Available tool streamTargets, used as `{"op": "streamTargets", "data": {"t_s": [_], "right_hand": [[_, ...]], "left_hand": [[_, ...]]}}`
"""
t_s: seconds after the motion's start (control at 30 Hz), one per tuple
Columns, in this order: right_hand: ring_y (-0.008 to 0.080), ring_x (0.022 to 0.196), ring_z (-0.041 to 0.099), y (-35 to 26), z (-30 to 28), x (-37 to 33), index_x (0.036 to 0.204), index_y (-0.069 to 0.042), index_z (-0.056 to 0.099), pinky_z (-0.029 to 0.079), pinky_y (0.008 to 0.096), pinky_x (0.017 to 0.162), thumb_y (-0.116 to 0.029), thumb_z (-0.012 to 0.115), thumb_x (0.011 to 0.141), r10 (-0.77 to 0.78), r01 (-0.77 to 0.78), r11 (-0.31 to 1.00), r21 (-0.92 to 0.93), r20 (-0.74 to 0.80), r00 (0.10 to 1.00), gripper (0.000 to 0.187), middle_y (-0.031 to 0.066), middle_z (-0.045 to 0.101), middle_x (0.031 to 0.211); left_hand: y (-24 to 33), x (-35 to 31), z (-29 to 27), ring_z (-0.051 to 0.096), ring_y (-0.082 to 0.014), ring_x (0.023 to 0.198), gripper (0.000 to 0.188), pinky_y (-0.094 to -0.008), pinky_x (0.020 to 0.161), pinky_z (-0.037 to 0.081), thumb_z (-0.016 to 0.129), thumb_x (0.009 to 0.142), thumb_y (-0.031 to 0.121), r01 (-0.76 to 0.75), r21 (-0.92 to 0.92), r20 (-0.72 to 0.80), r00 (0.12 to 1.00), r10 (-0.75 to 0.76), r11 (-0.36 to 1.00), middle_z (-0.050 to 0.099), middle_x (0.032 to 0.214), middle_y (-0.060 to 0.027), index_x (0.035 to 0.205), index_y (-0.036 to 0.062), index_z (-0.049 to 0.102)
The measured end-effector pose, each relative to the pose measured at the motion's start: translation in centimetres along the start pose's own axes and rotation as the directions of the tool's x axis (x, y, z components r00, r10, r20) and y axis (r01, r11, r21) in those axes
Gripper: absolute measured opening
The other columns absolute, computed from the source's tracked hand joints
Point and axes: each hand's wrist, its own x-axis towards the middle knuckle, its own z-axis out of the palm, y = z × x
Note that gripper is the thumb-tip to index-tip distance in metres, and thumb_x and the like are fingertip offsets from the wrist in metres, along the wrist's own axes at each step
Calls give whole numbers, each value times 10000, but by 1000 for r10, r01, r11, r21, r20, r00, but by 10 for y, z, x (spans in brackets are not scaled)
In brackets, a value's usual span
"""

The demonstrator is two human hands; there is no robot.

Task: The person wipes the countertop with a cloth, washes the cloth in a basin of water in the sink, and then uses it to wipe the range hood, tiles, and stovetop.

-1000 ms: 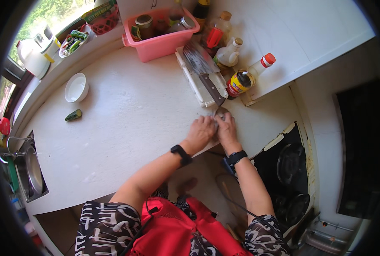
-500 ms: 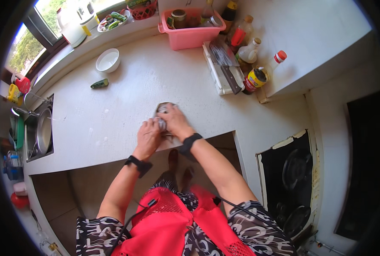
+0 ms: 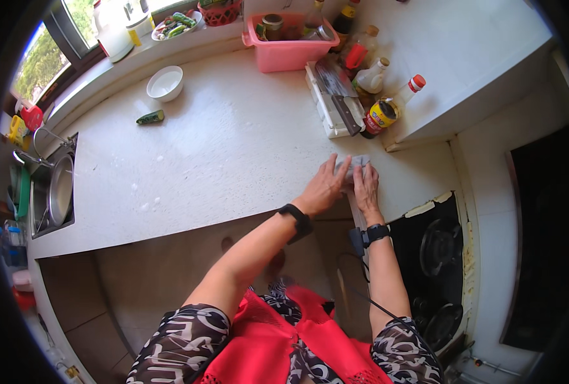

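Note:
A greyish cloth point(image 3: 361, 160) lies bunched on the white counter near its front edge, left of and above the stove. My right hand point(image 3: 367, 189) is closed over its near side, and the folds stick out beyond the fingertips. Beside it, my left hand point(image 3: 323, 185) reaches across from the left, with its fingers stretched apart and their tips against the left side of the cloth. My fingers hide part of the cloth. A piece of cucumber point(image 3: 150, 117) and a white bowl point(image 3: 165, 84) rest farther back on the left.
A cleaver point(image 3: 345, 114) lies on a white lidded box point(image 3: 328, 114) beside several sauce bottles point(image 3: 381, 115). Behind stands a pink bin point(image 3: 291, 55) of jars. The sink point(image 3: 54, 189) is at far left, the black stove point(image 3: 428, 269) at right. Wet spots dot the counter point(image 3: 188, 173).
Both my hands have moved right along the counter with the cloth, from the middle of the front edge to near the stove. My left hand's fingers have spread.

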Motion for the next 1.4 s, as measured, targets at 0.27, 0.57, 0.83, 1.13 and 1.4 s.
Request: {"op": "streamTargets", "data": {"t_s": [0.27, 0.57, 0.83, 1.13, 1.4], "right_hand": [[511, 1321, 307, -22, 98, 1, 1337, -28, 487, 281, 555, 1102, -413, 656, 829, -83, 49, 913, -405, -67, 994, 660, 345, 317, 1419], [466, 1320, 336, -230, 280, -29, 1191, -168, 632, 321, 545, 1092, -361, 673, 805, -453, 504, 844, -185, 257, 853, 434, 215, 388, 1435], [428, 1240, 449, -389, 417, -141, 1103, -164, 668, 405, 466, 1034, -82, 636, 767, -771, 642, 626, 443, 474, 425, 347, 197, 452, 1391], [425, 1214, 471, -314, 260, -79, 1123, -115, 637, 412, 466, 1037, 84, 544, 733, -592, 540, 790, 290, 134, 795, 448, 252, 481, 1317], [446, 1226, 448, -13, 48, -28, 1295, -114, 557, 395, 483, 1038, 22, 603, 778, -85, -16, 954, -300, -319, 944, 537, 291, 440, 1321]], "left_hand": [[-7, -122, -144, 607, -354, 1032, 521, -398, 838, 530, 604, 826, 23, -71, -2, 244, 967, 70, 997, 563, 1211, -200, 1330, 10, 474], [-41, -273, -347, 667, -336, 849, 379, -379, 699, 563, 545, 773, -72, 287, 297, 6, 953, -302, 911, 649, 1018, -176, 1143, -11, 597], [-57, -309, -420, 654, -368, 851, 291, -392, 718, 545, 569, 830, -101, 408, 392, -214, 912, -350, 825, 638, 962, -207, 1113, -36, 591], [-56, -278, -379, 661, -334, 803, 281, -382, 667, 543, 578, 829, -87, 279, 310, -142, 959, -245, 909, 648, 961, -166, 1095, -3, 613], [-37, -238, -320, 658, -323, 783, 306, -366, 650, 540, 592, 816, -88, 213, 246, -17, 976, -216, 946, 648, 960, -158, 1106, 10, 612]]}}
